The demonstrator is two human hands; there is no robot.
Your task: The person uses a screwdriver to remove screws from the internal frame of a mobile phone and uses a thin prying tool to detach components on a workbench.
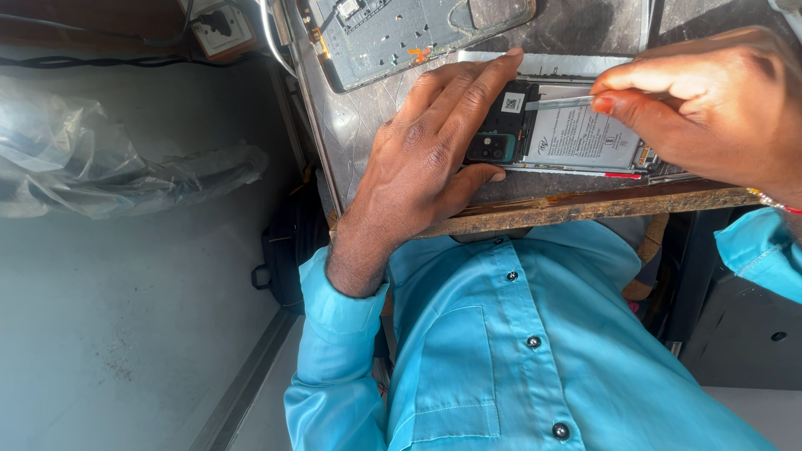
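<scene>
So the biggest thing in shot was the shirt [535, 334], bright turquoise, smooth cloth with dark round buttons and a stitched chest pocket. Left of it ran a pale dusty floor [117, 317], with a crinkly clear plastic sheet [109, 159] bunched up on it.

The bench [359, 125] was grey and scuffed with a faint pattern, and its near edge was a worn wooden strip. An opened phone [568, 134] lay flat on it right by that edge, back cover off, showing a pale rectangular battery with a printed label, plus a dark camera block at its left end. A second grey phone board [401, 33] sat further back, apart from the first one.

The left hand [426, 159] lay flat over the phone's left end, fingers spread loose and mostly straight, thumb tucked along the near side by the camera block. Pressing down, not gripping anything.

The right hand [710, 100] was pinched tight, thumb and forefinger closed on a thin silvery tool [560, 103]. The tool lay nearly level across the top of the battery, tip pointing left towards the other hand's fingertips.
</scene>
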